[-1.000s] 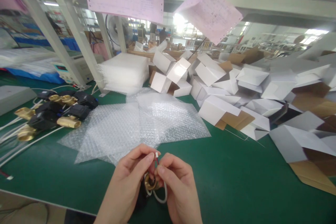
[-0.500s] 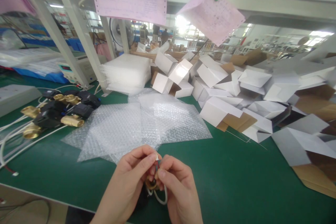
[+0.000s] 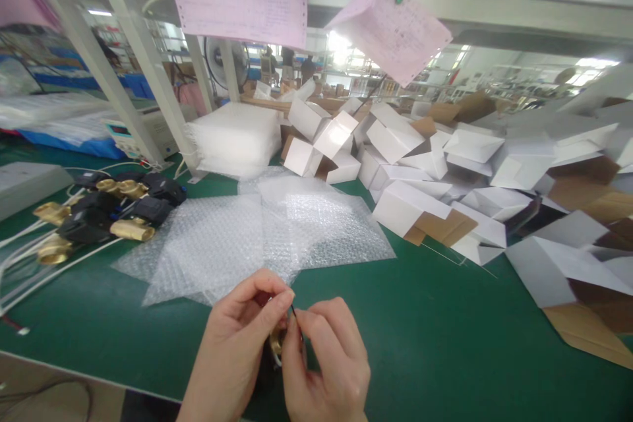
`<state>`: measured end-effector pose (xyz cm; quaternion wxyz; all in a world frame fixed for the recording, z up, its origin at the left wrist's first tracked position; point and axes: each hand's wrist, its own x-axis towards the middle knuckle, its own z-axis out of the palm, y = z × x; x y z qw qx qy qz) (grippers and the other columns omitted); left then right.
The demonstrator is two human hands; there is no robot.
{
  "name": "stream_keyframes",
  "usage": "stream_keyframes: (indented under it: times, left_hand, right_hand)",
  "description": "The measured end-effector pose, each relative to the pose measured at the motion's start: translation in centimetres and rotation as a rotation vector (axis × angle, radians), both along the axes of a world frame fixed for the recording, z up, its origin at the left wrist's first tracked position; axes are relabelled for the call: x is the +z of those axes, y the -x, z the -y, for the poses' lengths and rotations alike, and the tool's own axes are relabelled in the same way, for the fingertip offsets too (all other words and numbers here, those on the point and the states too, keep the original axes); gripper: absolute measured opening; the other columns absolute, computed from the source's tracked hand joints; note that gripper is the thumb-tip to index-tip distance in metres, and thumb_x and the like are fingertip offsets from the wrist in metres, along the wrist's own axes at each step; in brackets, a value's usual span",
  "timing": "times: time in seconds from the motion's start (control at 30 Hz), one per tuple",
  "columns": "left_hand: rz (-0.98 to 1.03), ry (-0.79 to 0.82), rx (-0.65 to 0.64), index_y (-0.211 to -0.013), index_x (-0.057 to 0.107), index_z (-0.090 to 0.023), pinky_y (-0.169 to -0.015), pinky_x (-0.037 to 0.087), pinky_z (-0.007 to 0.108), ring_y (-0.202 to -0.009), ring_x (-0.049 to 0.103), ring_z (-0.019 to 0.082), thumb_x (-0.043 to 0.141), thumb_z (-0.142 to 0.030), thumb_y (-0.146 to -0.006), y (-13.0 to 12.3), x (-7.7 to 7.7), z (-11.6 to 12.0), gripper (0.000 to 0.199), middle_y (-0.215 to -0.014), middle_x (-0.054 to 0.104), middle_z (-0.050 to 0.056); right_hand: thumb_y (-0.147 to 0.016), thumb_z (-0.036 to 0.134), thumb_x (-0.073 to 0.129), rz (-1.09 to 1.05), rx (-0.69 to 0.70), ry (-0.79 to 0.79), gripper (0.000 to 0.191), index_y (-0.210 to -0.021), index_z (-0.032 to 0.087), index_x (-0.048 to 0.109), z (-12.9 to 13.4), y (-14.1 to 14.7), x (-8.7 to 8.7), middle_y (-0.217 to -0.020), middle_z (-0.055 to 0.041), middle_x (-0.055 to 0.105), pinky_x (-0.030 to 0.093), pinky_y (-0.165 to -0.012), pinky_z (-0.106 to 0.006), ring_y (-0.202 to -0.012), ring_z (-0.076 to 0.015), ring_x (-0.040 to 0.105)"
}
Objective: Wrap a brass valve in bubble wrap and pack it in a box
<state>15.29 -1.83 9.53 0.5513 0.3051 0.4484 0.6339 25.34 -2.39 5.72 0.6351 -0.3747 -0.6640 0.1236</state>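
The left hand (image 3: 242, 336) and right hand (image 3: 329, 356) meet low over the green counter (image 3: 435, 336), the fingers of each pinched on a thin dark wire (image 3: 294, 311) that runs between their tips. Just beneath the fingers, mostly hidden by them, is a brass fitting (image 3: 277, 339). Beyond the fingers lie overlapping bubble-wrap sheets (image 3: 212, 237), and farther off stands a white stack (image 3: 237, 135). Black-and-brass valves (image 3: 93, 214) sit to the left of the fingers; open white boxes (image 3: 410, 208) pile up ahead and to the right.
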Motion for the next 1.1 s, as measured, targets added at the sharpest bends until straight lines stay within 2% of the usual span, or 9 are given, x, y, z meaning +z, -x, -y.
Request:
stream_keyframes:
  times: [0.1, 0.2, 0.33, 0.43, 0.57, 0.8, 0.87, 0.97, 1.1]
  left_hand:
    - [0.073, 0.047, -0.047, -0.063, 0.074, -0.018, -0.050, 0.044, 0.010, -0.051, 0.048, 0.006, 0.102, -0.045, -0.055, 0.1, 0.3, -0.1, 0.040, -0.056, 0.056, -0.003]
    - [0.140, 0.104, -0.070, -0.061, 0.076, -0.016, -0.047, 0.041, 0.010, -0.049, 0.045, 0.005, 0.104, -0.044, -0.048, 0.2, 0.5, -0.2, 0.041, -0.056, 0.056, -0.002]
    - [0.185, 0.138, -0.102, -0.062, 0.078, -0.016, -0.046, 0.039, 0.010, -0.049, 0.042, 0.004, 0.104, -0.043, -0.047, 0.3, 0.4, -0.4, 0.040, -0.057, 0.056, -0.001]
    - [0.200, 0.150, -0.130, -0.061, 0.077, -0.015, -0.046, 0.040, 0.011, -0.049, 0.043, 0.004, 0.104, -0.042, -0.048, 0.2, 0.3, -0.4, 0.040, -0.057, 0.056, -0.001]
    - [0.205, 0.141, -0.129, -0.061, 0.076, -0.016, -0.046, 0.041, 0.012, -0.049, 0.045, 0.005, 0.104, -0.042, -0.050, 0.1, 0.7, -0.4, 0.040, -0.058, 0.058, -0.002]
    - [0.173, 0.118, -0.105, -0.061, 0.075, -0.016, -0.048, 0.042, 0.011, -0.051, 0.046, 0.005, 0.104, -0.043, -0.051, -0.2, 0.8, -0.3, 0.041, -0.060, 0.059, -0.002]
    - [0.182, 0.123, -0.103, -0.061, 0.073, -0.016, -0.049, 0.043, 0.012, -0.052, 0.048, 0.006, 0.104, -0.044, -0.051, -0.2, 0.8, -0.3, 0.042, -0.061, 0.060, -0.002]
    - [0.198, 0.133, -0.127, -0.061, 0.070, -0.016, -0.049, 0.043, 0.012, -0.053, 0.048, 0.006, 0.103, -0.044, -0.053, -0.2, 0.7, -0.3, 0.044, -0.061, 0.058, -0.003]
    - [0.220, 0.132, -0.191, -0.062, 0.065, -0.015, -0.048, 0.040, 0.012, -0.052, 0.043, 0.006, 0.101, -0.045, -0.058, 0.0, 0.2, -0.3, 0.047, -0.058, 0.052, -0.005]
  right_hand:
    - [-0.098, 0.003, 0.052, -0.083, 0.043, 0.043, 0.021, -0.088, 0.021, 0.059, 0.0, 0.1, 0.1, -0.078, 0.0014, 0.056, 0.042, -0.063, -0.025, -0.071, -0.0127, 0.052]
    - [-0.095, 0.009, 0.057, -0.230, 0.204, 0.203, 0.019, -0.084, 0.024, 0.060, -0.1, -0.2, 0.3, -0.077, 0.0047, 0.059, 0.044, -0.060, -0.020, -0.068, -0.0108, 0.056]
    - [-0.094, 0.018, 0.064, -0.449, 0.453, 0.443, 0.016, -0.082, 0.026, 0.069, -0.2, -0.7, 0.1, -0.078, 0.0037, 0.065, 0.046, -0.061, -0.021, -0.069, -0.0132, 0.061]
    - [-0.095, 0.027, 0.072, -0.609, 0.570, 0.531, 0.015, -0.081, 0.024, 0.072, -0.3, -0.7, -0.5, -0.078, 0.0018, 0.067, 0.048, -0.066, -0.022, -0.072, -0.0144, 0.062]
    - [-0.096, 0.035, 0.078, -0.691, 0.708, 0.620, 0.016, -0.085, 0.024, 0.076, -0.4, -0.9, -0.9, -0.082, 0.0003, 0.068, 0.048, -0.072, -0.024, -0.078, -0.0157, 0.062]
    - [-0.096, 0.036, 0.079, -0.721, 0.753, 0.645, 0.017, -0.084, 0.025, 0.076, -0.3, -0.9, -1.1, -0.081, 0.0008, 0.066, 0.044, -0.071, -0.025, -0.076, -0.0153, 0.058]
    - [-0.096, 0.037, 0.078, -0.713, 0.727, 0.628, 0.017, -0.084, 0.024, 0.076, -0.2, -0.8, -1.5, -0.081, 0.0008, 0.064, 0.043, -0.069, -0.026, -0.075, -0.0153, 0.056]
    - [-0.095, 0.038, 0.079, -0.713, 0.663, 0.595, 0.018, -0.083, 0.024, 0.075, -0.2, -0.7, -1.9, -0.079, 0.0006, 0.062, 0.042, -0.067, -0.026, -0.074, -0.0155, 0.055]
    - [-0.097, 0.036, 0.076, -0.623, 0.691, 0.596, 0.015, -0.088, 0.024, 0.076, -0.3, -1.0, -1.9, -0.082, -0.0013, 0.063, 0.044, -0.069, -0.028, -0.076, -0.0174, 0.057]
